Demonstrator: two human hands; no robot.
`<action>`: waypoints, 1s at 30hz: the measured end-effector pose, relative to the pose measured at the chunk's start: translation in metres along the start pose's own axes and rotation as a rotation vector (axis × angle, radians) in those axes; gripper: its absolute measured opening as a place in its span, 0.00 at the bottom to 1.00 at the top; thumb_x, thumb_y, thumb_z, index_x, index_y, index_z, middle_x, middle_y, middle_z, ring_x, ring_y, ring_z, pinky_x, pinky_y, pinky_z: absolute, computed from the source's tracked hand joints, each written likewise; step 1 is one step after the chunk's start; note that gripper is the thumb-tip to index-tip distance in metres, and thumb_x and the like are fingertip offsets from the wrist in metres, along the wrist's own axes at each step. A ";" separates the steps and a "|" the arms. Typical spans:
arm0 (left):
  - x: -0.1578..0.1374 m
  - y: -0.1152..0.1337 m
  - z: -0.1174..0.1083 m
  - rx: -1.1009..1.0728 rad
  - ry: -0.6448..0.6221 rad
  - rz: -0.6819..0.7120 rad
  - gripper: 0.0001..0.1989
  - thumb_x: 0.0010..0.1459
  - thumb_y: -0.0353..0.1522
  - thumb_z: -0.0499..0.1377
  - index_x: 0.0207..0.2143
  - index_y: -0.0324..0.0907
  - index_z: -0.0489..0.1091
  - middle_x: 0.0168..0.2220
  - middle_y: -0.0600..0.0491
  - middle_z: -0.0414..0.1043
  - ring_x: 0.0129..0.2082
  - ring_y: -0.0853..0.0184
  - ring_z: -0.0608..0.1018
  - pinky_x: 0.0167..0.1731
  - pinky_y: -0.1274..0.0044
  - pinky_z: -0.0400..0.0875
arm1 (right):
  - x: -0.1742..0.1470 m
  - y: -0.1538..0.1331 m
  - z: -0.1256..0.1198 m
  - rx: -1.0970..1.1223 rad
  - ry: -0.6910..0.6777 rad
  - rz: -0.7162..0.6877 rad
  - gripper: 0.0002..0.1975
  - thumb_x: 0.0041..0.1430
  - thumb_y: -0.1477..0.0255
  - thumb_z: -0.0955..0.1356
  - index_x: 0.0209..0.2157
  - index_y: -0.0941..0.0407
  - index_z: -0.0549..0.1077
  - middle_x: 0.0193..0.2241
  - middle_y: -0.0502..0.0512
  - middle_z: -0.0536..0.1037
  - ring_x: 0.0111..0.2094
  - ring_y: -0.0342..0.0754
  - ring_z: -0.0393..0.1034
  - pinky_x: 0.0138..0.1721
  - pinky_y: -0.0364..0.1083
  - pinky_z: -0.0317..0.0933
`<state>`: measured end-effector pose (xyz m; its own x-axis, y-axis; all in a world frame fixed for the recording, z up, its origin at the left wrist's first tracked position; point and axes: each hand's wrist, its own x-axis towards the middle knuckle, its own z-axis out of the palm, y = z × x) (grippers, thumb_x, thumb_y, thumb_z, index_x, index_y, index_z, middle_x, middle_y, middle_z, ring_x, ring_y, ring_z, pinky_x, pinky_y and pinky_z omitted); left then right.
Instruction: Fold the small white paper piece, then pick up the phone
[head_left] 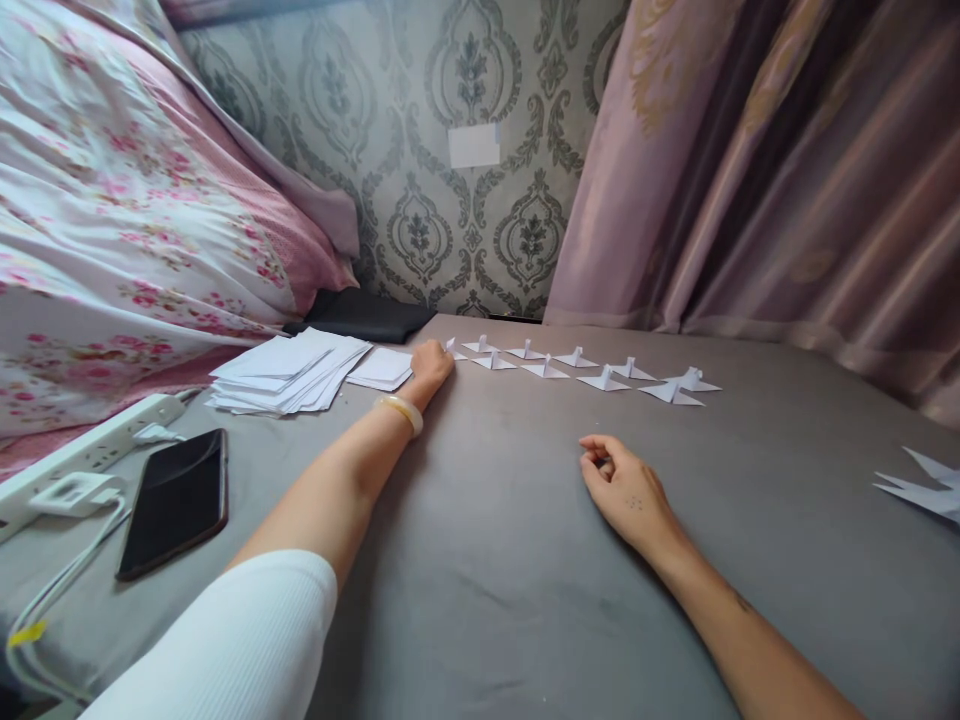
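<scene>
My left hand [433, 364] reaches far forward, its fingers closed at the left end of two rows of folded white paper pieces. A small folded paper piece [452, 349] shows right at its fingers, partly hidden by the hand. Each standing piece, such as this folded paper [546, 368], has flat points and an upright middle. My right hand [626, 490] rests over the grey surface nearer to me, fingers loosely curled with a gap between them and nothing held. Just left of my left hand lies a small stack of white paper [381, 368].
A larger, uneven paper stack [289, 370] lies further left, before a black folded item [367, 315]. A phone [176, 505] and a white power strip [97, 450] with cables are at left. More folded white paper [926, 485] lies at the right edge. Curtains [750, 170] hang behind.
</scene>
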<state>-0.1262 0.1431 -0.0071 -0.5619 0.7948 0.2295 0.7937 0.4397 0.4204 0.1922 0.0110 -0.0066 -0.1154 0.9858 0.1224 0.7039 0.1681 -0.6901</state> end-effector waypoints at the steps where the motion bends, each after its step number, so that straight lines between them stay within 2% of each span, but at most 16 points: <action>1: -0.001 0.000 0.001 0.001 0.006 0.002 0.13 0.55 0.32 0.53 0.39 0.35 0.72 0.43 0.37 0.73 0.45 0.53 0.74 0.40 0.70 0.66 | 0.000 0.000 0.000 0.001 0.000 0.001 0.14 0.52 0.69 0.61 0.41 0.54 0.69 0.32 0.50 0.76 0.25 0.43 0.66 0.32 0.45 0.59; 11: -0.003 -0.008 0.002 -0.023 0.071 0.040 0.14 0.50 0.33 0.55 0.37 0.33 0.72 0.39 0.38 0.73 0.43 0.55 0.73 0.42 0.71 0.65 | 0.000 0.001 0.001 0.003 0.000 -0.001 0.13 0.53 0.68 0.62 0.41 0.53 0.69 0.32 0.49 0.76 0.25 0.43 0.66 0.32 0.45 0.59; 16: -0.013 -0.019 -0.016 -0.040 0.133 0.006 0.18 0.51 0.31 0.50 0.42 0.30 0.68 0.44 0.36 0.70 0.48 0.53 0.70 0.46 0.69 0.62 | 0.001 0.003 0.001 0.015 0.011 -0.023 0.14 0.52 0.69 0.61 0.41 0.54 0.69 0.32 0.50 0.76 0.25 0.43 0.66 0.33 0.45 0.59; 19: -0.027 -0.026 -0.032 -0.066 0.097 0.035 0.18 0.53 0.30 0.47 0.43 0.30 0.67 0.43 0.37 0.70 0.46 0.54 0.71 0.45 0.68 0.63 | 0.000 0.004 0.002 0.014 0.023 -0.053 0.13 0.52 0.69 0.61 0.41 0.54 0.69 0.32 0.51 0.76 0.25 0.43 0.66 0.33 0.45 0.59; 23: -0.063 -0.022 -0.053 -0.112 -0.100 0.263 0.15 0.52 0.30 0.48 0.38 0.35 0.69 0.37 0.45 0.73 0.39 0.62 0.73 0.40 0.74 0.65 | -0.001 0.007 0.002 0.014 0.012 -0.079 0.13 0.53 0.70 0.61 0.40 0.54 0.69 0.32 0.52 0.76 0.25 0.44 0.66 0.33 0.46 0.59; 26: -0.102 -0.014 -0.068 -0.135 -0.354 0.524 0.09 0.47 0.29 0.55 0.32 0.40 0.72 0.31 0.52 0.73 0.31 0.67 0.74 0.35 0.79 0.66 | -0.003 0.007 -0.002 -0.010 -0.027 -0.136 0.13 0.52 0.71 0.62 0.40 0.55 0.70 0.33 0.53 0.76 0.27 0.44 0.66 0.34 0.46 0.60; 28: -0.129 -0.011 -0.077 -0.140 -0.485 0.691 0.07 0.46 0.31 0.58 0.30 0.41 0.72 0.33 0.52 0.72 0.30 0.68 0.73 0.34 0.79 0.66 | -0.009 -0.002 -0.008 -0.019 -0.099 -0.172 0.13 0.50 0.72 0.63 0.39 0.55 0.72 0.36 0.54 0.76 0.29 0.45 0.66 0.36 0.47 0.60; 29: -0.141 -0.012 -0.081 -0.093 -0.514 0.844 0.09 0.49 0.32 0.57 0.33 0.40 0.71 0.34 0.50 0.71 0.31 0.67 0.73 0.34 0.78 0.66 | -0.016 -0.011 -0.013 0.001 -0.165 -0.179 0.13 0.50 0.72 0.64 0.39 0.55 0.73 0.37 0.55 0.76 0.30 0.45 0.67 0.38 0.47 0.60; 30: -0.152 -0.013 -0.084 -0.039 -0.509 0.935 0.10 0.52 0.32 0.54 0.35 0.39 0.70 0.35 0.48 0.69 0.31 0.66 0.72 0.33 0.77 0.66 | -0.025 -0.024 -0.018 0.054 -0.247 -0.175 0.13 0.50 0.72 0.65 0.38 0.56 0.74 0.37 0.55 0.76 0.32 0.46 0.68 0.39 0.47 0.60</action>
<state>-0.0714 -0.0188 0.0266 0.4378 0.8949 0.0859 0.8463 -0.4425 0.2967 0.1910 -0.0177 0.0199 -0.4035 0.9123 0.0698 0.6206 0.3289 -0.7118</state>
